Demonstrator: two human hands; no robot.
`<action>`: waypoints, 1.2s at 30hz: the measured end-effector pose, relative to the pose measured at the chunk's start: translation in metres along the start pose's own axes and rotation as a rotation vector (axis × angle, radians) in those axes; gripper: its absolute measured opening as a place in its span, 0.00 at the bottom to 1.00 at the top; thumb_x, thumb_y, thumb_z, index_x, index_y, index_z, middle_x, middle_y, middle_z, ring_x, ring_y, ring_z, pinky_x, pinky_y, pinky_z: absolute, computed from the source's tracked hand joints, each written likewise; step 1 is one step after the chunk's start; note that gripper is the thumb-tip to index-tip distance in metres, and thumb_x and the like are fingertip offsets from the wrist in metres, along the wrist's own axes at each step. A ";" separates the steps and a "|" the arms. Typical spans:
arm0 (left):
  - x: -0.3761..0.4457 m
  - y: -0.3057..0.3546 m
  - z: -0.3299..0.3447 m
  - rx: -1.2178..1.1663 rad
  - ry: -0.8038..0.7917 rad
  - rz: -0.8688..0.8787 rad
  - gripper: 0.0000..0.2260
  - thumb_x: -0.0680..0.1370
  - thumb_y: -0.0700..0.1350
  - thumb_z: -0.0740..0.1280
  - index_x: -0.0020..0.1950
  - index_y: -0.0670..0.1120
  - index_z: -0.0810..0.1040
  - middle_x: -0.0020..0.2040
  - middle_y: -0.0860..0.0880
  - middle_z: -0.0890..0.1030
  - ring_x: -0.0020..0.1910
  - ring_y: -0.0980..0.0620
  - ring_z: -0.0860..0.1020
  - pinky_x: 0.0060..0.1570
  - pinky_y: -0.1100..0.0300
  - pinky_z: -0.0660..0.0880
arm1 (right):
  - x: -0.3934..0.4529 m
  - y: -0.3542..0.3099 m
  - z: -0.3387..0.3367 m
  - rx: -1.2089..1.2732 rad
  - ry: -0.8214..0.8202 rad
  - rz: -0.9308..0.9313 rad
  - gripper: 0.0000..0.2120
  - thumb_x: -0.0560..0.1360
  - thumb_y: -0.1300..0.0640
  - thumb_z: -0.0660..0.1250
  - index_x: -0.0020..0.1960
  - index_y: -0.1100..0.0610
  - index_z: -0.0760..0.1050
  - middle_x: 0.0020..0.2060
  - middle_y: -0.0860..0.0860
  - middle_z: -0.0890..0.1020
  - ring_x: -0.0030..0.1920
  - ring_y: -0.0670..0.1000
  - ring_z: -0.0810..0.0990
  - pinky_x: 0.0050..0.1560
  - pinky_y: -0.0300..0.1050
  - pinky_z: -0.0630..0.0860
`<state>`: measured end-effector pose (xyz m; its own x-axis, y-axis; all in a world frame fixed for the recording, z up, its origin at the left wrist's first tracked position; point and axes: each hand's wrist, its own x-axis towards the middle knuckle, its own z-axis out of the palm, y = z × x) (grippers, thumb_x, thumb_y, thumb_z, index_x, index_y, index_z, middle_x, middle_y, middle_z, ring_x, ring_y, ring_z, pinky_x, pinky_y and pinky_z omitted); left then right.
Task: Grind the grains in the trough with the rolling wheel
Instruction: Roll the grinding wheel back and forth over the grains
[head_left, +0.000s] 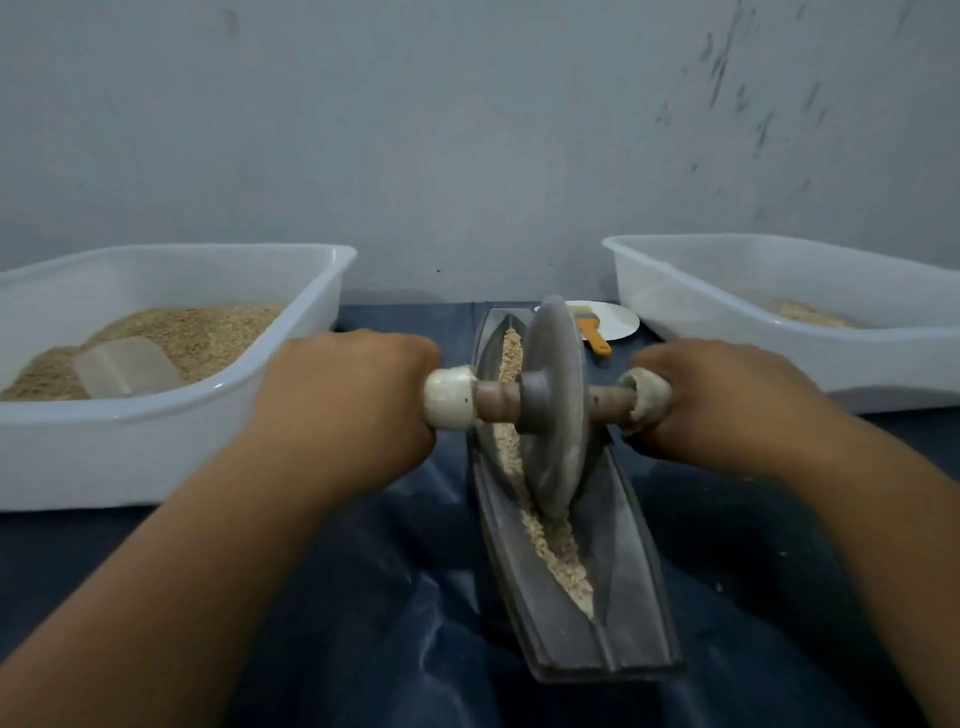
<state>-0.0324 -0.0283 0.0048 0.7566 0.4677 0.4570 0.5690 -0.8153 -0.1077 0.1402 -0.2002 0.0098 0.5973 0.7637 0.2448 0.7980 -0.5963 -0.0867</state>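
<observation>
Grey and round, the rolling wheel (555, 410) stands on its edge in the long trough (618, 587) on the bench. Your left hand (353, 395) grips one white-wrapped handle end, and your right hand (727, 400) grips the other. Tan grains (558, 545) lie along the groove, under and around the wheel.

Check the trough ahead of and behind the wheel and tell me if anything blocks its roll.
Nothing visible does. The rolling wheel sits in the trough, gripped by the left hand and right hand. Only grains line the groove. The brush lies outside, beyond the far end.
</observation>
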 end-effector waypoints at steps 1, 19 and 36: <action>0.002 0.000 0.003 -0.019 -0.017 -0.016 0.09 0.72 0.51 0.67 0.39 0.55 0.67 0.36 0.55 0.74 0.37 0.53 0.73 0.37 0.59 0.67 | 0.005 -0.004 0.004 -0.058 0.086 -0.005 0.06 0.70 0.47 0.70 0.40 0.44 0.72 0.37 0.44 0.79 0.39 0.48 0.77 0.34 0.43 0.66; -0.008 -0.009 -0.004 -0.089 -0.159 -0.004 0.08 0.68 0.48 0.69 0.40 0.55 0.70 0.36 0.55 0.76 0.36 0.56 0.74 0.36 0.59 0.70 | 0.001 -0.002 -0.005 -0.060 -0.038 -0.053 0.09 0.64 0.45 0.71 0.39 0.45 0.72 0.34 0.45 0.79 0.36 0.46 0.77 0.35 0.44 0.72; -0.016 -0.008 -0.005 0.022 0.082 0.090 0.09 0.64 0.51 0.68 0.36 0.56 0.68 0.27 0.56 0.71 0.27 0.62 0.66 0.25 0.65 0.57 | -0.026 0.009 -0.016 0.183 -0.273 -0.035 0.15 0.57 0.40 0.69 0.44 0.37 0.74 0.33 0.38 0.81 0.32 0.41 0.78 0.32 0.43 0.74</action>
<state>-0.0501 -0.0310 0.0026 0.7769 0.3626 0.5148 0.5074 -0.8446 -0.1709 0.1302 -0.2293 0.0179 0.5489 0.8357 -0.0154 0.8047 -0.5333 -0.2608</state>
